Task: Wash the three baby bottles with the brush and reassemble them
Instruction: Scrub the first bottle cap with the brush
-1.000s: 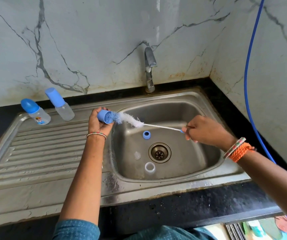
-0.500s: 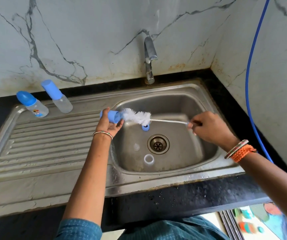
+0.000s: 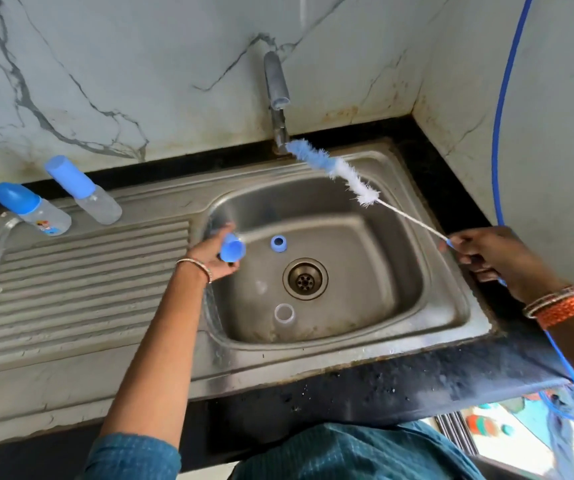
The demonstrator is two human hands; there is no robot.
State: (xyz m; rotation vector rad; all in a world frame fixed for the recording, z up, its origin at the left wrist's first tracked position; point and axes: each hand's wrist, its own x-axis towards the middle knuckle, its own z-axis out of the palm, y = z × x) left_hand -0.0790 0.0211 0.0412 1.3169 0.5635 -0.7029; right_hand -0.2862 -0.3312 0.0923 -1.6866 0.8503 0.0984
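My left hand [image 3: 213, 254] grips a small blue bottle cap [image 3: 233, 248] over the left side of the sink basin [image 3: 400, 271]. My right hand [image 3: 497, 258] holds the wire handle of the bottle brush [image 3: 334, 169], whose blue and white bristles point up toward the tap [image 3: 276, 84], clear of the cap. In the basin lie a blue screw ring [image 3: 278, 243], a clear bottle body [image 3: 284, 314] and a faint clear teat [image 3: 261, 287]. Two assembled bottles with blue caps, bottle one [image 3: 32, 209] and bottle two [image 3: 84, 190], lie on the drainboard's far left.
The ribbed steel drainboard [image 3: 81, 278] stretches left of the basin. The drain [image 3: 305, 278] sits mid-basin. A blue hose [image 3: 500, 109] hangs down the right wall. Black counter [image 3: 382, 386] borders the sink at front and right.
The brush has come out of the blue cap and swung up and right toward the tap. My left hand with the cap has dropped lower over the basin.
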